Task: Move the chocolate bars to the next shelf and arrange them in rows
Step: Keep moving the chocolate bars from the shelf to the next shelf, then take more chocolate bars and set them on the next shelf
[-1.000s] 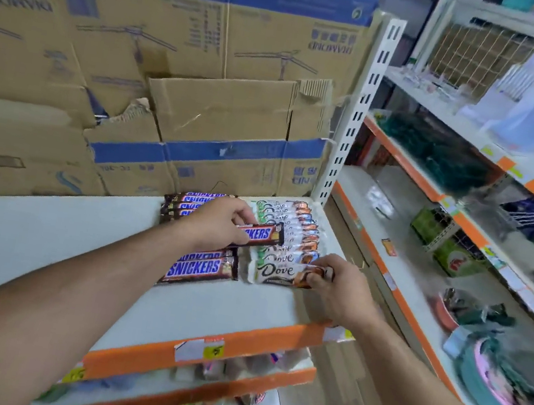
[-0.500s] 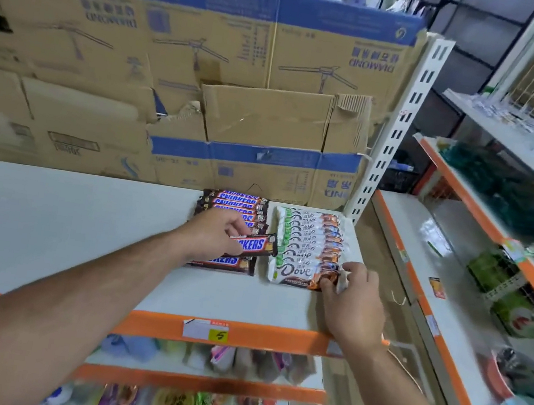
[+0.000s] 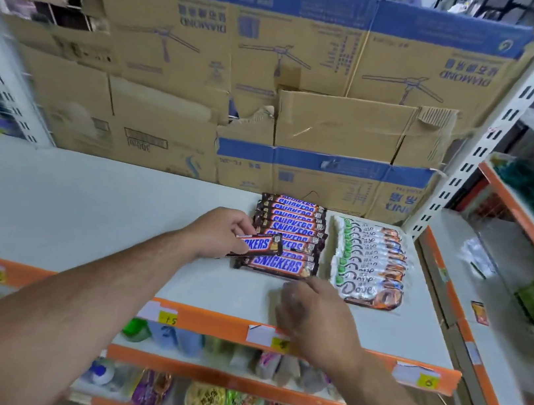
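Note:
A row of brown Snickers bars (image 3: 291,226) lies overlapping on the white shelf (image 3: 84,209), running front to back. To its right lies a matching row of white Dove bars (image 3: 372,256). My left hand (image 3: 219,233) pinches one Snickers bar (image 3: 261,243) by its left end, lifted slightly above the left edge of the Snickers row. My right hand (image 3: 311,313) hovers blurred over the shelf's front, just below the nearest Snickers bar, fingers loosely bent and holding nothing.
Flattened cardboard boxes (image 3: 276,82) form the shelf's back wall. An orange front edge (image 3: 239,331) carries price tags. Lower shelves hold packaged snacks (image 3: 204,401). A second shelving unit (image 3: 505,290) stands to the right with assorted goods.
My right hand left the front Dove bar and moved left toward the Snickers row. My left hand drew its Snickers bar slightly left. The camera view shifted left.

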